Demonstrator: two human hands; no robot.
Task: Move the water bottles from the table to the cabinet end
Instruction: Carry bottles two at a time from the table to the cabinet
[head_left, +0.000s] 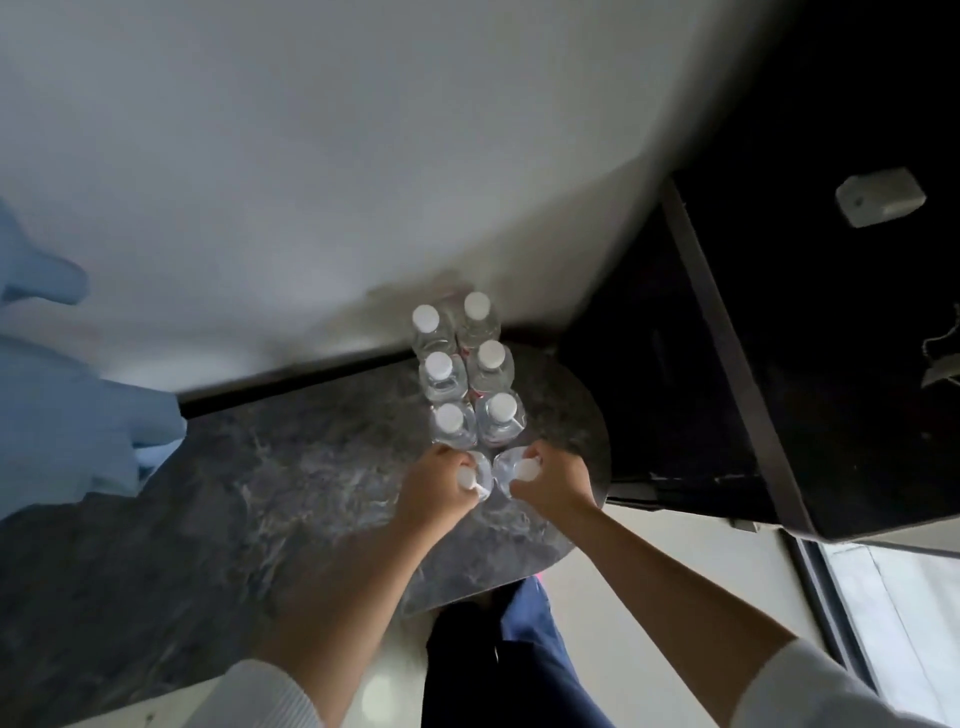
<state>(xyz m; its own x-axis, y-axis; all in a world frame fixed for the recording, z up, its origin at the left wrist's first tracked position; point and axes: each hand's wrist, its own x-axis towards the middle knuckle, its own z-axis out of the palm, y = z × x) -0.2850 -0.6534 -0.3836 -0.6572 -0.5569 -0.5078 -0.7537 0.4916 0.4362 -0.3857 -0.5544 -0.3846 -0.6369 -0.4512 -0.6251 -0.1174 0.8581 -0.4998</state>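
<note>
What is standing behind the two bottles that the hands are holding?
Six capped bottles stand in two columns behind them, reaching the wall. The left hand and right hand cover most of the held bottles.

The water bottles (470, 374) are clear, glossy plastic with matt white caps (490, 354). The table (270, 467) looks like polished grey marble, perhaps imitation.

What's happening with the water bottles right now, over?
Left hand grip shut on one bottle, right hand on another. Six bottles stand in two rows just beyond on the marble top. Nothing blocking.
</note>
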